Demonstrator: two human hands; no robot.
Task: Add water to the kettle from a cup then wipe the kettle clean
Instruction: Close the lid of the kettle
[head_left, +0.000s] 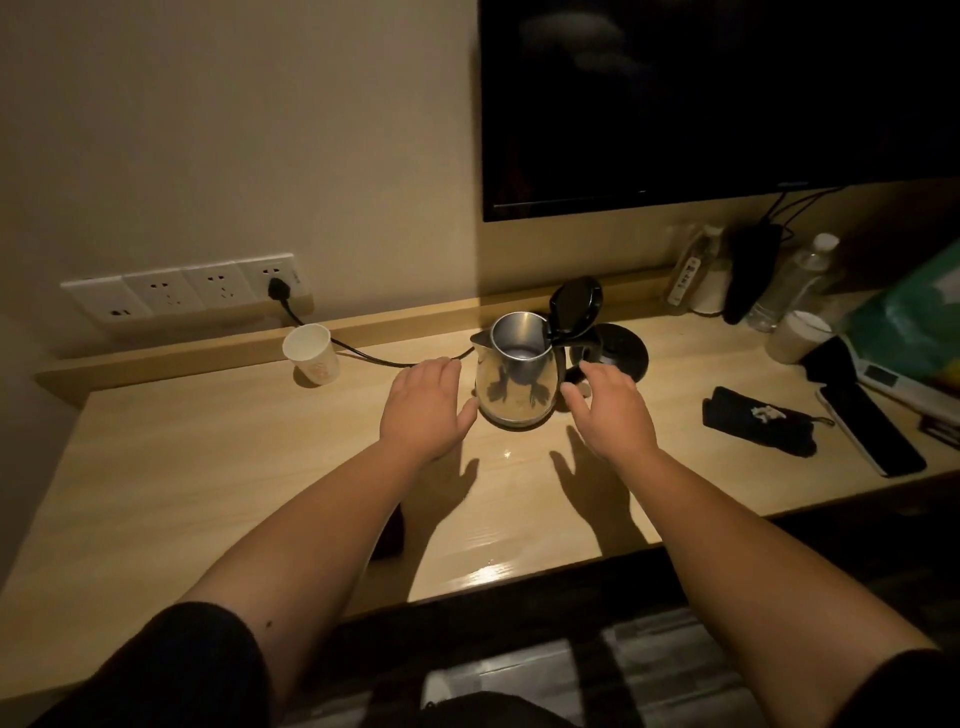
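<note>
A steel kettle (517, 376) stands on the wooden desk (208, 467) with its black lid (575, 304) flipped up and its inside showing. My left hand (426, 408) hovers just left of the kettle, palm down, fingers spread, holding nothing. On the kettle's right, my right hand (610, 408) is open too, close to the black handle. A white paper cup (311, 354) stands upright at the back left, well apart from both hands. A black cloth (756, 422) lies on the desk to the right.
The kettle's black base (623, 349) sits behind it, its cord (363, 353) running to wall sockets (182, 291). A television (717, 104) hangs above. Bottles (789, 280), another cup (797, 338), a phone (872, 436) and a green packet (914, 322) crowd the right end.
</note>
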